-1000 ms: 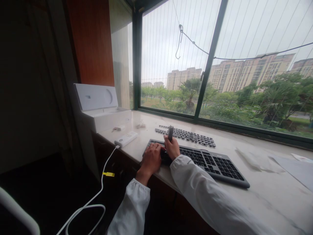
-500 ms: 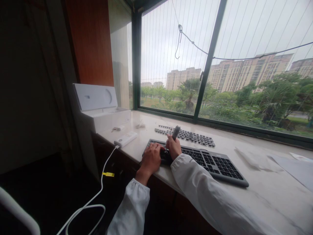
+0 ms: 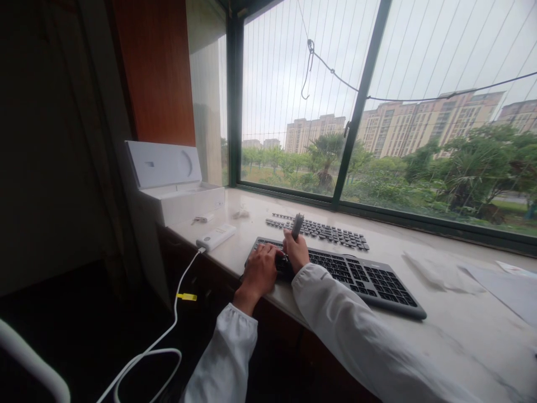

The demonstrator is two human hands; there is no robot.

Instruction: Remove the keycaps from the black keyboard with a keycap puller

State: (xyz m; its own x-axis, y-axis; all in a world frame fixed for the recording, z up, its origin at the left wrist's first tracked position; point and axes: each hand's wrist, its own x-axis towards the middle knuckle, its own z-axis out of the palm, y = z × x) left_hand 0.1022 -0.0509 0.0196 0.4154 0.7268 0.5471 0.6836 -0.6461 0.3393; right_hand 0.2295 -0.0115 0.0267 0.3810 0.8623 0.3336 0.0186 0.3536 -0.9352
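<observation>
A black computer keyboard point(image 3: 392, 288) lies along the front edge of the marble-look sill, with its keycaps off over much of the visible part. My left hand point(image 3: 260, 268) holds down its left end, fingers curled over the top. Close beside it, my right hand point(image 3: 296, 252) is closed round the handle of a dark brush point(image 3: 297, 225), whose upper end sticks up out of the fist. The brush's lower end is hidden by my hands. Behind the keyboard, loose black keycaps point(image 3: 331, 233) are laid out in rows.
An open white box point(image 3: 184, 202) stands at the left rear. In front of it lie a small white item point(image 3: 203, 219) and a white power bank point(image 3: 216, 238) with a white cable point(image 3: 175, 313) hanging off the edge. Clear plastic point(image 3: 436, 271) and paper point(image 3: 503, 288) lie right.
My right hand and the brush have shifted slightly left, and the brush stands a little more upright. My left hand stays on the keyboard.
</observation>
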